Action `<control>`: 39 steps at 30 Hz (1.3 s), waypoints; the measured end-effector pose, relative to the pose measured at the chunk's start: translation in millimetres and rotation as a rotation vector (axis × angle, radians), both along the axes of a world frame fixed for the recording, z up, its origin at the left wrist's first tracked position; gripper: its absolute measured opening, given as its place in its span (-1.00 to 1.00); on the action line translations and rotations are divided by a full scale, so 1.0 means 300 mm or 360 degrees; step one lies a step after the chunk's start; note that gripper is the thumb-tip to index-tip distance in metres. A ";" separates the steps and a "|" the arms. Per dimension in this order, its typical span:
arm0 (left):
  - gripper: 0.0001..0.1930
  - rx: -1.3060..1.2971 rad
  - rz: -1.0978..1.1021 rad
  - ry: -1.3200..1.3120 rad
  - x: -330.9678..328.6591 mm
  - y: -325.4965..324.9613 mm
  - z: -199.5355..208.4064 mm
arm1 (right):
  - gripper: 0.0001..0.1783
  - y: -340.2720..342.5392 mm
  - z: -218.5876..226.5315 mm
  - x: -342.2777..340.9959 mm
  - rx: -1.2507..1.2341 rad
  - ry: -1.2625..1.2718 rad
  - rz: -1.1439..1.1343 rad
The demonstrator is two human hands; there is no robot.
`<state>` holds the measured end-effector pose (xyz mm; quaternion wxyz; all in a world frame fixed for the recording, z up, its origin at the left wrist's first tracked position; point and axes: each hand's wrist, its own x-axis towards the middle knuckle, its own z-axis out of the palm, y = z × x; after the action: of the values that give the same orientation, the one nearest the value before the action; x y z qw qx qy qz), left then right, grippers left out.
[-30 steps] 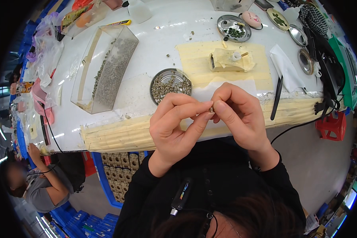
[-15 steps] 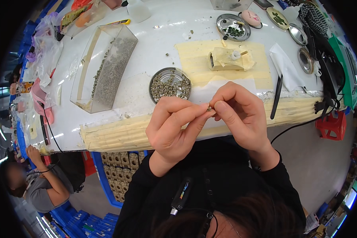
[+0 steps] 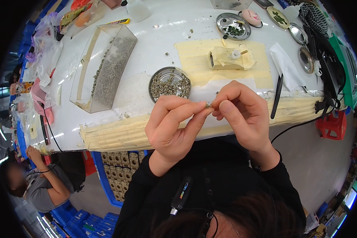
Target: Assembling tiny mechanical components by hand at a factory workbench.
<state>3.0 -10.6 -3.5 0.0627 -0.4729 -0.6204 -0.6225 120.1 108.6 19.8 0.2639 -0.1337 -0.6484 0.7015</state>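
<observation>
Metal speck pinched between two bare hands
Left hand (image 3: 174, 127) and right hand (image 3: 242, 113) close fingertips on one tiny grey part (image 3: 207, 106), above the table's taped edge (image 3: 147, 131), near a round tin (image 3: 169, 84) of similar bits.

Hardly moved over the last second: left hand (image 3: 174, 127) tipped a touch further over, its fingers (image 3: 194, 117) stretched out longer toward the small grey part (image 3: 207, 106) pinched between both hands. Right hand (image 3: 242, 113) shifted a little, thumb laid flatter along the part (too small to tell whether the part itself turned). Whole view slid slightly, with the round tin of small parts (image 3: 169, 84) sitting marginally higher
</observation>
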 end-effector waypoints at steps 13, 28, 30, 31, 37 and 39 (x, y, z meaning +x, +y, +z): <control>-0.71 -0.0059 -0.0094 0.0044 -0.004 -0.010 0.007 | -0.90 0.011 0.003 0.005 -0.0242 -0.0154 0.0127; -0.70 -0.0036 -0.0091 0.0024 -0.003 -0.011 0.004 | -0.87 0.027 0.012 0.006 -0.0337 -0.0147 0.0269; -0.70 -0.0029 -0.0101 0.0040 -0.006 -0.012 0.002 | -0.87 0.025 0.010 0.006 -0.0351 -0.0125 0.0271; -0.70 -0.0026 -0.0111 0.0031 -0.008 -0.011 0.002 | -0.88 0.024 0.011 0.006 -0.0361 -0.0135 0.0273; -0.68 0.0026 -0.0154 -0.0012 -0.014 -0.012 -0.001 | -0.88 0.012 0.017 0.004 -0.0413 -0.0148 0.0301; -0.67 0.0058 -0.0147 -0.0011 -0.011 -0.011 -0.003 | -0.87 0.011 0.013 0.006 -0.0396 -0.0144 0.0314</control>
<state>-0.3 -13.9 -4.5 0.0404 -0.4978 -0.5867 -0.6375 121.8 111.9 23.8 0.1455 -0.1326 -0.5777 0.7922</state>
